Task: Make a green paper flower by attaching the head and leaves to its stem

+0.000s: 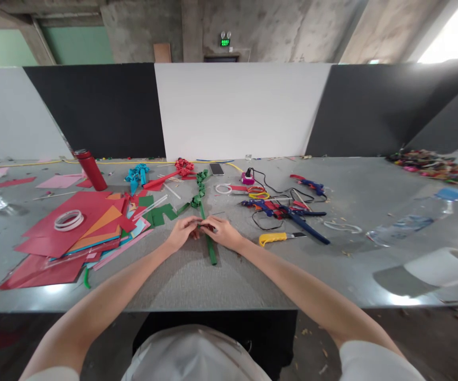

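Both hands meet on a dark green rolled paper tube [211, 253] that points toward the table's front edge. My left hand [183, 232] pinches it from the left with bent fingers. From the right, my right hand [221, 232] closes its fingers on the same tube, fingertips almost touching the left ones. Beyond the hands runs a chain of folded green paper [199, 189], apparently joined to the tube's far end. Cut green paper pieces [158, 212] lie left of it. What lies between the fingertips is too small to make out.
On the left are red paper sheets [50, 235], a tape roll [69, 220], a red bottle [92, 170] and blue and red paper pieces. To the right lie a yellow-handled cutter [273, 239], pliers [308, 222], glue guns with cords, and a plastic bottle [407, 221].
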Demonstrator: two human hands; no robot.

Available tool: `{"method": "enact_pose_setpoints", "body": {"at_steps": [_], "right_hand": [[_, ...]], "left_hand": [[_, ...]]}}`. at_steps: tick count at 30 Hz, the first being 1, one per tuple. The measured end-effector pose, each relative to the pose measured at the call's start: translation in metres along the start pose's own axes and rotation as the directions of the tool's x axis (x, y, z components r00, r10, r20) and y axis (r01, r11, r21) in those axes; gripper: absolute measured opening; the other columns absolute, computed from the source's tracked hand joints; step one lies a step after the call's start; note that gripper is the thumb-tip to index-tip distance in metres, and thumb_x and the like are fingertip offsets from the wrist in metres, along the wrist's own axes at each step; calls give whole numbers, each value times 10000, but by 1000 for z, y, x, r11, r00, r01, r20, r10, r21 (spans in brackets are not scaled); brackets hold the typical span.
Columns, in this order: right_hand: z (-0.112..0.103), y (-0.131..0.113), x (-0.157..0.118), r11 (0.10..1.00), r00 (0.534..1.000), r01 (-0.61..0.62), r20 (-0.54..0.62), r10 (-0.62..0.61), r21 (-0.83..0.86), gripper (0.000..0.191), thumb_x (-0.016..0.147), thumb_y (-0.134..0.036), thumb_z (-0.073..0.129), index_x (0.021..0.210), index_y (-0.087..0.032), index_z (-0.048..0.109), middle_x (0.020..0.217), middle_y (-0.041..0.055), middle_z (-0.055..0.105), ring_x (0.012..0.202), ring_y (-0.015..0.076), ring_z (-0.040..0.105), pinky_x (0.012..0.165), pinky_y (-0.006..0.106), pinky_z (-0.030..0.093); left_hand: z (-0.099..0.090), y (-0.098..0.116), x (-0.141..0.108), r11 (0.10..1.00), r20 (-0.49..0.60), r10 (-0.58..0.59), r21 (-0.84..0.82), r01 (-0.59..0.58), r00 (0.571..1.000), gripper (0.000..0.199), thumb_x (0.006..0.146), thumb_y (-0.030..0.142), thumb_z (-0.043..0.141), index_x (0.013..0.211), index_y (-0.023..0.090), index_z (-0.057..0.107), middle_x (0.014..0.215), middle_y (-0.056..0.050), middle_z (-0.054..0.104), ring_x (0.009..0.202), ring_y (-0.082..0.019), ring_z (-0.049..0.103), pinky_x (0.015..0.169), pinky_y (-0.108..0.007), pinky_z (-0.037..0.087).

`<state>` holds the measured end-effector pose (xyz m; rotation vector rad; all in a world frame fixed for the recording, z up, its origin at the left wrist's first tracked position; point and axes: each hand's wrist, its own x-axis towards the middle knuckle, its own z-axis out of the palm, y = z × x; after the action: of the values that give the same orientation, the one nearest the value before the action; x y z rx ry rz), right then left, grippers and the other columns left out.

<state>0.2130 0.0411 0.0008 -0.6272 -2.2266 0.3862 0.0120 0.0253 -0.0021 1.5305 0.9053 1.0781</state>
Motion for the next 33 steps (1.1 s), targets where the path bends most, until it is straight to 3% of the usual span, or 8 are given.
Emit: {"method": "enact_pose_setpoints", "body": {"at_steps": [7,13,17,22,25,33], "right_hand": [[-3,-2,1,1000,1000,-5,29,6,-14,169,975,-294,535,1070,-224,654,899,49,647,795,173,619,774,290,491],[-2,-4,1,998,998,-68,19,68,-2,198,974,-291,523,1129,-209,616,948,62,653,821,174,631,764,282,494],[0,-2,2,993,994,-113,4,113,10,186,981,-291,516,1101,-199,623,956,64,670,827,167,649,771,277,494],[3,2,2,993,993,-115,-27,116,24,158,956,-279,551,1044,-197,653,894,53,686,791,165,652,747,276,497],[3,4,1,994,994,-102,-31,103,28,156,952,-277,560,1043,-199,661,894,54,688,778,165,649,735,277,499],[0,-1,2,995,994,-94,-46,95,38,143,958,-242,548,1058,-200,641,894,49,667,793,162,640,753,273,498]], "left_hand": [[5,3,-2,996,9,51,69,-51,999,286,829,255,592,1094,151,568,647,17,632,539,-131,606,536,-240,483],[5,-4,0,980,-33,103,177,-96,994,249,866,280,565,1088,171,543,663,19,610,525,-121,595,521,-233,476],[4,-5,-2,957,-27,150,254,-138,988,289,901,235,523,1183,179,497,712,10,639,540,-130,615,536,-239,491],[6,3,-9,819,-19,268,532,-217,963,326,919,139,476,1241,188,481,734,-1,685,633,-151,657,669,-269,510],[5,6,-12,738,30,314,621,-264,949,347,929,111,446,1267,187,467,848,-43,726,750,-171,693,735,-287,512],[6,10,-12,751,48,338,588,-300,940,304,959,226,482,1261,194,474,1083,-105,715,902,-195,707,793,-302,529]]}}
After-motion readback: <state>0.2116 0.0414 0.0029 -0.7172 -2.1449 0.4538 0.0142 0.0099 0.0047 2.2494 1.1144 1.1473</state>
